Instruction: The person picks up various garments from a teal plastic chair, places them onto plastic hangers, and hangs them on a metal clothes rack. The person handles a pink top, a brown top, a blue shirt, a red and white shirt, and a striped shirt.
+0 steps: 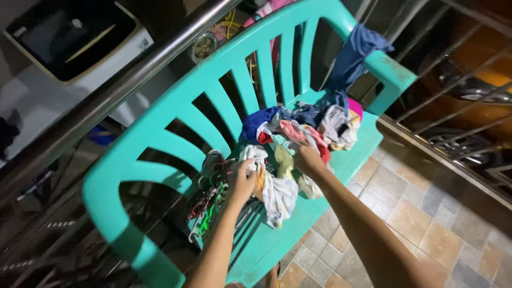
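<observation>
**Hands in laundry heap on bench**

Teal plastic bench (176, 114) carries a mixed clothes pile (304, 125) mid-seat. Risk: tugging could drag neighbouring pieces off the front edge onto the tiled floor (426, 213).

White patterned garment (274, 189): crumpled, limp, hanging over the seat edge. Left hand (241, 181) pinches its upper corner; right hand (305, 157) is buried in cloth, grip indeterminable. Hanger bundle (210, 194) lies beside.

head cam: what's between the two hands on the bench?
A pale, crumpled garment from the clothes pile lies between the left hand and right hand, seen in the head view; both hands grip it.
</observation>
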